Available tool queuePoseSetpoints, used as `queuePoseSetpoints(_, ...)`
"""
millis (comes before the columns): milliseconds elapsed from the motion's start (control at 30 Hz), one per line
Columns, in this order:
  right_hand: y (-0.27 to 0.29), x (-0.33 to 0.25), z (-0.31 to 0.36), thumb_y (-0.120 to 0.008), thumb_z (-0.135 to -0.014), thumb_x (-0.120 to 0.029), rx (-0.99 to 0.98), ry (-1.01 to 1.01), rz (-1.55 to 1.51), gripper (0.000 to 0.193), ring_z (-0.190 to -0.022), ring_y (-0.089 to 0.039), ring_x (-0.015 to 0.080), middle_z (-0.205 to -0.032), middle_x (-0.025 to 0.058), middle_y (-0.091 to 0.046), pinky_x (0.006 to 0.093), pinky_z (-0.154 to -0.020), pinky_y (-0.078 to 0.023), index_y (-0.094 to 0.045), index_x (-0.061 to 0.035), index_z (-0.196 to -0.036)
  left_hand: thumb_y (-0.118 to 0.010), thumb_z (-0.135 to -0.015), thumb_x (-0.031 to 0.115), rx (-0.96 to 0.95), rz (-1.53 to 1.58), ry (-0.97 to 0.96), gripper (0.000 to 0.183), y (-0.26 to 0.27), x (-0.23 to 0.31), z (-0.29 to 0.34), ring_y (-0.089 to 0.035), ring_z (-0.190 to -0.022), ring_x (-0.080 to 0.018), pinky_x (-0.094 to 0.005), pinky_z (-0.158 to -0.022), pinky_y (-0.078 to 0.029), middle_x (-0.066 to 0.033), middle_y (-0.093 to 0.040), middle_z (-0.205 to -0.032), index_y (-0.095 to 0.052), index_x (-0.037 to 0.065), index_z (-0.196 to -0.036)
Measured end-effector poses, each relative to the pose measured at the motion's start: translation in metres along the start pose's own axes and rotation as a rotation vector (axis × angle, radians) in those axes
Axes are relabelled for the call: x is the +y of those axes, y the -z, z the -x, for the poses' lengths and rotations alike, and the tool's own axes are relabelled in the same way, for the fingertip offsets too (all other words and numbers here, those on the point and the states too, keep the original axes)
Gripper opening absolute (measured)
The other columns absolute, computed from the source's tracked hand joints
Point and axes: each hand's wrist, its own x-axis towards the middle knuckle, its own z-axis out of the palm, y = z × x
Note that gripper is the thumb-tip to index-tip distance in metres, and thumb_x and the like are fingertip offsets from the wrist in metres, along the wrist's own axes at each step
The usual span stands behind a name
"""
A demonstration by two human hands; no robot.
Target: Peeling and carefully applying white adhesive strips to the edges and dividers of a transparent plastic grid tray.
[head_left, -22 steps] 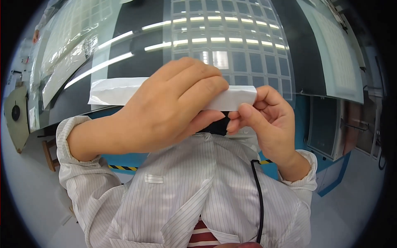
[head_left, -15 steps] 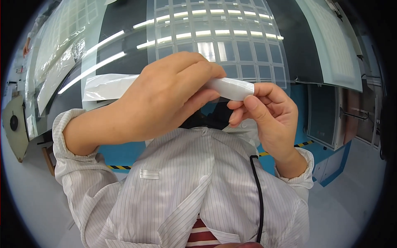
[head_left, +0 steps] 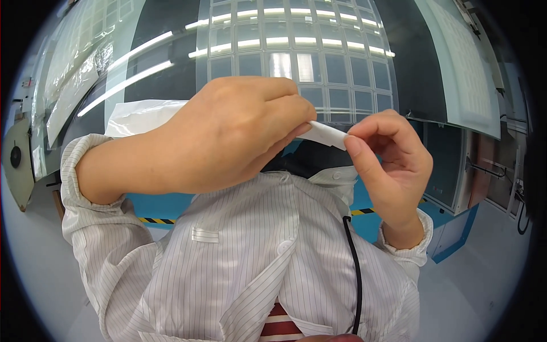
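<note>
One white strip (head_left: 329,135) is at the near side of the clear gridded sheet (head_left: 285,76); the left hand (head_left: 236,134) grips it, the right hand (head_left: 393,162) pinches its end.

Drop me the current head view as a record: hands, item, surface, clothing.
left hand: closed on white strip, back of hand up
right hand: thumb and finger pinching strip's right end
strip: slopes down rightward between hands
left of left hand: glossy white piece; any link to strip hidden
surface: dark tabletop, clear gridded sheet on it
clothing: pinstriped white coat, black cord down front
</note>
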Motion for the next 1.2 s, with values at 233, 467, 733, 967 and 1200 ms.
queuePoseSetpoints(233,0.015,-0.008,-0.016,-0.071,-0.081,0.007,-0.047,0.205,0.358,0.013,-0.077,-0.058,0.0103,-0.094,0.008,-0.064,0.0206,-0.067,-0.043,-0.065,0.0016,-0.091,-0.068,-0.083,-0.005,0.021,0.014,0.032,0.019,-0.01,0.0,-0.002,-0.055,-0.062,-0.0283,-0.0368,-0.053,-0.043,-0.0122,-0.056,-0.076,-0.063,-0.003,-0.101)
queuePoseSetpoints(467,0.041,-0.006,-0.061,-0.067,-0.089,-0.004,-0.182,-0.085,0.199,0.006,-0.087,-0.053,0.0089,-0.11,0.0089,-0.062,0.0218,-0.079,-0.042,-0.066,0.0016,-0.09,-0.07,-0.081,-0.002,-0.046,0.01,-0.017,0.018,-0.012,-0.006,-0.008,-0.06,-0.068,-0.031,-0.0373,-0.056,-0.046,-0.0144,-0.06,-0.082,-0.062,-0.003,-0.097)
queuePoseSetpoints(733,0.034,0.018,-0.084,-0.065,-0.094,-0.005,-0.285,-0.146,0.193,0.008,-0.086,-0.053,0.0049,-0.113,0.0035,-0.061,0.0194,-0.076,-0.042,-0.067,0.0029,-0.093,-0.072,-0.073,-0.002,0.122,-0.141,-0.213,0.021,-0.034,-0.029,-0.012,-0.069,-0.095,-0.0358,-0.0399,-0.077,-0.059,-0.0198,-0.069,-0.102,-0.059,-0.007,-0.089)
queuePoseSetpoints(967,0.043,0.023,-0.08,-0.068,-0.093,-0.006,-0.291,-0.161,0.193,0.009,-0.087,-0.054,0.0061,-0.114,0.0036,-0.059,0.0199,-0.076,-0.043,-0.068,0.0031,-0.093,-0.073,-0.071,-0.003,0.078,-0.084,-0.202,0.023,-0.038,-0.027,-0.02,-0.069,-0.093,-0.0374,-0.0399,-0.076,-0.059,-0.021,-0.069,-0.102,-0.059,-0.007,-0.088)
queuePoseSetpoints(1200,0.033,0.023,-0.082,-0.068,-0.092,-0.005,-0.264,-0.16,0.213,0.008,-0.087,-0.053,0.0061,-0.113,0.003,-0.059,0.0187,-0.075,-0.042,-0.067,0.003,-0.093,-0.074,-0.07,-0.003,0.031,-0.045,-0.173,0.026,-0.029,-0.03,-0.015,-0.069,-0.092,-0.038,-0.0401,-0.075,-0.059,-0.0208,-0.068,-0.103,-0.058,-0.007,-0.09)
